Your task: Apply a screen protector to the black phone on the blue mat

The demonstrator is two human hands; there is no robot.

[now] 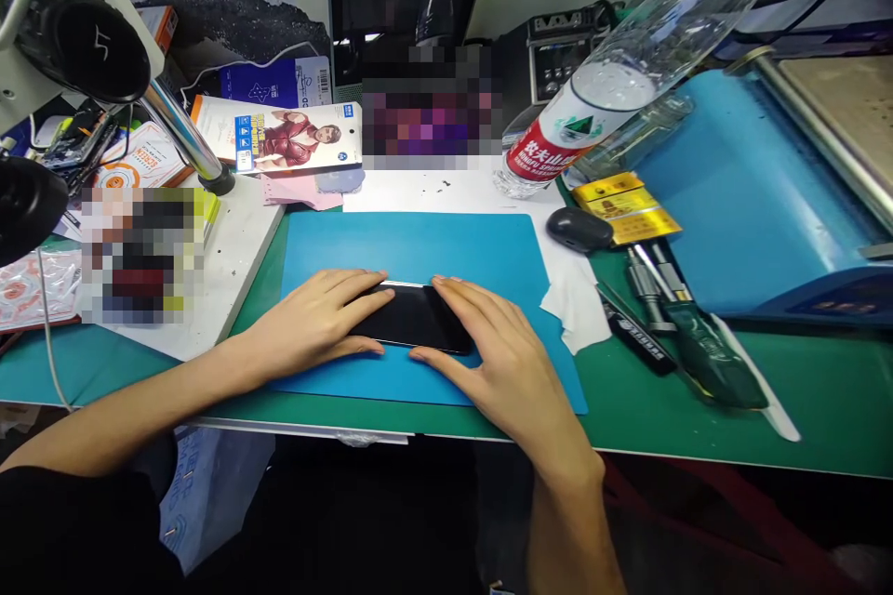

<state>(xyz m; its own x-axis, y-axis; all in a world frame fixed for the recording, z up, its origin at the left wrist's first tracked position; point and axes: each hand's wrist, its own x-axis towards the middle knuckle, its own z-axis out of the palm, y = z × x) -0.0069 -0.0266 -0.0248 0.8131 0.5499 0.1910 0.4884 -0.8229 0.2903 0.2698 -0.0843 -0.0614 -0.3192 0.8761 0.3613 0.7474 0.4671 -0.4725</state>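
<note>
A dark smartphone lies sideways, screen up, over the blue mat. My left hand holds its left end, fingertips on the far edge and thumb along the near edge. At the right end, my right hand grips it the same way, with fingers over the far corner and thumb at the near side. The screen is black between the two hands. Both ends of the phone are partly covered by my fingers.
A plastic water bottle stands behind the mat to the right. Nearby are a black computer mouse, a yellow box, several hand tools and a blue machine. A boxed screen protector and a metal post are at left.
</note>
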